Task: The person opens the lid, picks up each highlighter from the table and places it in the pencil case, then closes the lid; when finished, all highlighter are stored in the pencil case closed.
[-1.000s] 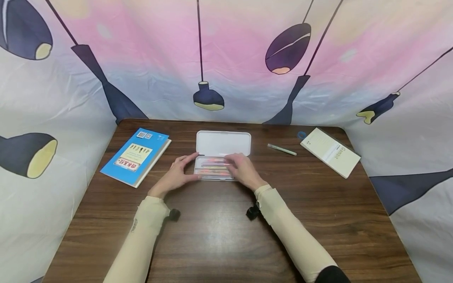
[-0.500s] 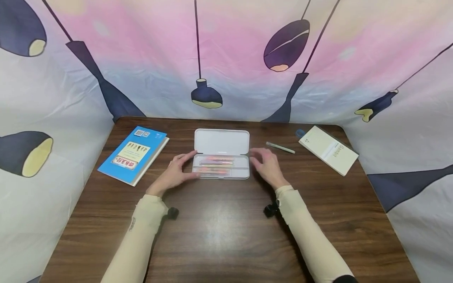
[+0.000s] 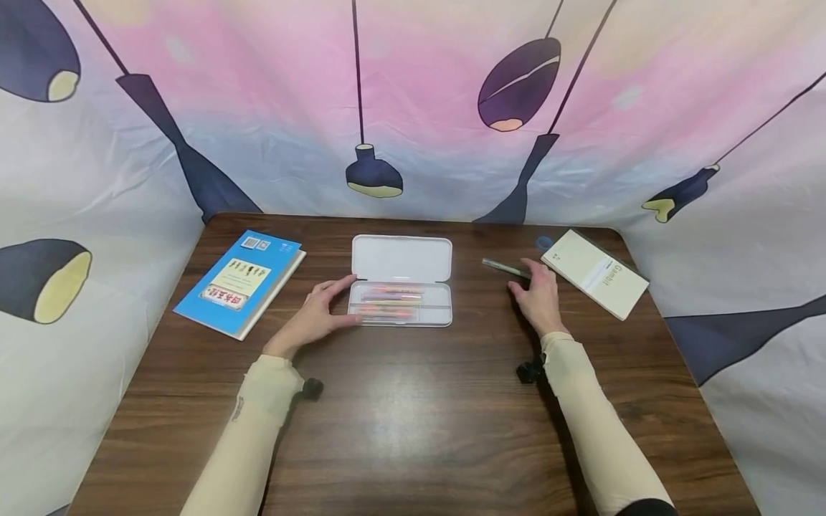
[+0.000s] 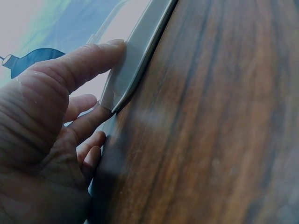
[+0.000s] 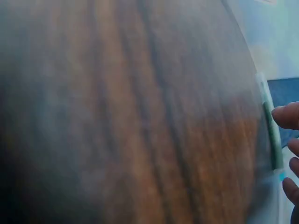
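In the head view a white pencil case (image 3: 439,316) lies with its lid (image 3: 401,258) folded back. Several pinkish, clear-barrelled pens (image 3: 390,298) lie inside. My left hand (image 3: 312,319) grips the case's left end, thumb on the near side and fingertips by the hinge. The left wrist view shows that thumb pressed against the case's wall (image 4: 133,60). Off to the right, my right hand (image 3: 538,295) is over the right end of a pale green pen (image 3: 500,267), thumb and fingers spread. Seen from the right wrist, the thumb tip is right beside the pen (image 5: 271,126).
A blue book (image 3: 239,283) lies at the left of the wooden table (image 3: 393,423). At the back right are a cream notebook (image 3: 595,274) and a small blue ring (image 3: 544,243). A printed cloth (image 3: 284,143) hangs behind the table.
My right hand has left the pens in the case and moved right to the green pen. My left hand has kept its hold at the case's left end.
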Demonstrator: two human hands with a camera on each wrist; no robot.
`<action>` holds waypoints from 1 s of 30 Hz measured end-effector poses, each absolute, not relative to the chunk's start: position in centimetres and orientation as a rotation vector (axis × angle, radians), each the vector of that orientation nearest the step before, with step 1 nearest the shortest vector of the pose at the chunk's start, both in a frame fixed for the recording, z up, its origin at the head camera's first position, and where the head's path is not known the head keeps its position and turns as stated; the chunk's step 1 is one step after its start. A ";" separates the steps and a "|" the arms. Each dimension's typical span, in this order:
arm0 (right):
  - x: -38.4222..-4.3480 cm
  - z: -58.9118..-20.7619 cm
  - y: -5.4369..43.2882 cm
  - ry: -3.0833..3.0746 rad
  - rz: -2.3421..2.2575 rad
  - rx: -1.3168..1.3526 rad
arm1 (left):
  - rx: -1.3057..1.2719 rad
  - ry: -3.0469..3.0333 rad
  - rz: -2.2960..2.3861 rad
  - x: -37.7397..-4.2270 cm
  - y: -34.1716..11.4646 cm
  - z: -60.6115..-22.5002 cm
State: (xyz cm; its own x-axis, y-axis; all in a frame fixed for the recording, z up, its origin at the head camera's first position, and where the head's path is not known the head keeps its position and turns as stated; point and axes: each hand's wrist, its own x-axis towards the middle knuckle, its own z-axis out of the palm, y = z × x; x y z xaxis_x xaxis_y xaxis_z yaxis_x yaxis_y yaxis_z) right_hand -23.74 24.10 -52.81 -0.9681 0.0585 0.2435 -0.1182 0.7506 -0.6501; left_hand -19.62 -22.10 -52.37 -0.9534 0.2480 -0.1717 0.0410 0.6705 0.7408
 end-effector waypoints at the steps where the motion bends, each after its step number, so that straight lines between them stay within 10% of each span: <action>1: -23.8 -52.9 24.3 -2.706 1.029 0.032 | 0.234 2.629 1.154 -19.6 -22.1 -52.4; 30: -23.9 -54.2 23.9 -2.622 1.136 0.014 | 0.238 2.636 1.150 -19.5 -22.2 -52.2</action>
